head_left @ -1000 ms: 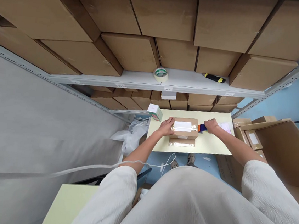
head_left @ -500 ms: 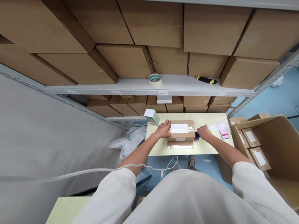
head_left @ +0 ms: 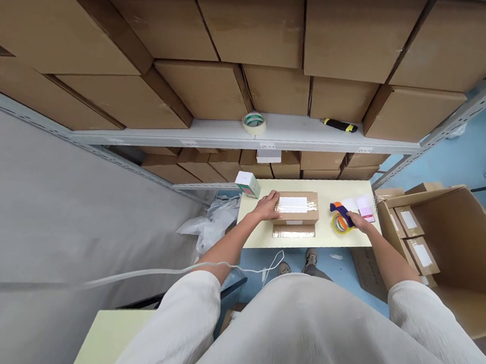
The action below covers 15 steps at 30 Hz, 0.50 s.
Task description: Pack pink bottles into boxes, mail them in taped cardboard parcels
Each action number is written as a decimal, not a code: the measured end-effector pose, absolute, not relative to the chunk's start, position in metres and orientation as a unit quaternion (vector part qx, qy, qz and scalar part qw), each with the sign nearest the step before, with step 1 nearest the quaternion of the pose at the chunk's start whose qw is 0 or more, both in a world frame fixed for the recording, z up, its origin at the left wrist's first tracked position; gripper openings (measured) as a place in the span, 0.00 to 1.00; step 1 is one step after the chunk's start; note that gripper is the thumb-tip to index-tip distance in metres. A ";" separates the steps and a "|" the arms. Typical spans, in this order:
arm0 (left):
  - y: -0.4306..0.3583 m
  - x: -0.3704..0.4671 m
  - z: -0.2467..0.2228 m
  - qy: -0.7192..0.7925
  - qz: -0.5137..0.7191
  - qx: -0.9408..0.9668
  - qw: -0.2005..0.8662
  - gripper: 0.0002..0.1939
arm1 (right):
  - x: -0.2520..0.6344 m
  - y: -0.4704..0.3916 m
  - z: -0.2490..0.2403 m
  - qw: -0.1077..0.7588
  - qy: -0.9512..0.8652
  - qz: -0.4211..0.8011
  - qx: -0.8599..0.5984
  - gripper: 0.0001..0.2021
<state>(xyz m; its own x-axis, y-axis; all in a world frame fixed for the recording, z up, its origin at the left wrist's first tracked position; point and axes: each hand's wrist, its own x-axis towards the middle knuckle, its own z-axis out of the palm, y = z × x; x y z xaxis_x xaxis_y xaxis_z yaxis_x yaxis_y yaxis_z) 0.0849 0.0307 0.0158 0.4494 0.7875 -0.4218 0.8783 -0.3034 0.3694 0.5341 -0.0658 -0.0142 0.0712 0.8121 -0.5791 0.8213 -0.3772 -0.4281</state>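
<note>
The box (head_left: 296, 208) sits on the worktop (head_left: 259, 236), its left end gripped by the left hand (head_left: 268, 205). The right hand (head_left: 357, 219), fingers closed round the tape gun (head_left: 340, 211), is near the phone (head_left: 368, 215).

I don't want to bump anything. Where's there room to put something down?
On the table, the gap between the cardboard box and tape dispenser; on the shelf, between the tape roll and utility knife. It's crowded around the right hand and phone.

my right hand (head_left: 358, 221) pulled back from the carton (head_left: 311, 214), the purple tape dispenser (head_left: 344, 214) now apart from it, tape roll (head_left: 340, 224) fully in view
</note>
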 end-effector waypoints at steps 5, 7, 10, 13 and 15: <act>0.030 0.086 0.017 0.525 -0.083 0.799 0.280 0.61 | 0.520 -0.070 -0.019 0.014 0.533 -0.347 0.771 0.24; 0.030 0.087 0.016 0.528 -0.084 0.798 0.279 0.61 | 0.510 -0.072 -0.021 0.050 0.549 -0.276 0.787 0.26; 0.027 0.085 0.013 0.533 -0.082 0.794 0.281 0.61 | 0.493 -0.077 -0.027 0.100 0.567 -0.203 0.792 0.26; 0.024 0.082 0.010 0.531 -0.076 0.794 0.287 0.60 | 0.481 -0.082 -0.035 0.124 0.571 -0.182 0.791 0.25; 0.022 0.081 0.009 0.529 -0.072 0.794 0.291 0.60 | 0.476 -0.083 -0.041 0.131 0.575 -0.178 0.788 0.25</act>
<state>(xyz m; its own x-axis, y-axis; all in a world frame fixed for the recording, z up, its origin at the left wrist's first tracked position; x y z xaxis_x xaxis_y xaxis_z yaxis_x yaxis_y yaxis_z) 0.0811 0.0222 0.0090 0.4301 0.7977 -0.4228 0.8817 -0.2707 0.3864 0.4760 -0.0834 -0.0413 0.2761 0.8588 -0.4316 0.9522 -0.3054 0.0013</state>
